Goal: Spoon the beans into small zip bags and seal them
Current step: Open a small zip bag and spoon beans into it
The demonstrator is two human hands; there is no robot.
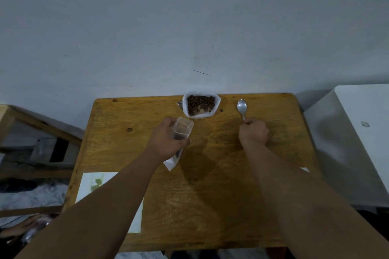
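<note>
An open white bag of brown beans (200,104) sits at the far edge of the wooden table (210,185), against the wall. My left hand (166,141) grips a small clear zip bag (182,129), mouth up and open, with a few dark beans showing inside; its white lower end sticks out below my fist. My right hand (253,132) is closed around the handle of a metal spoon (242,107), whose empty bowl points away from me, to the right of the bean bag.
A white sheet of paper (109,185) lies at the table's near left, partly under my left forearm. A white box-like surface (357,132) stands right of the table. Wooden furniture (31,122) and clutter fill the floor at left.
</note>
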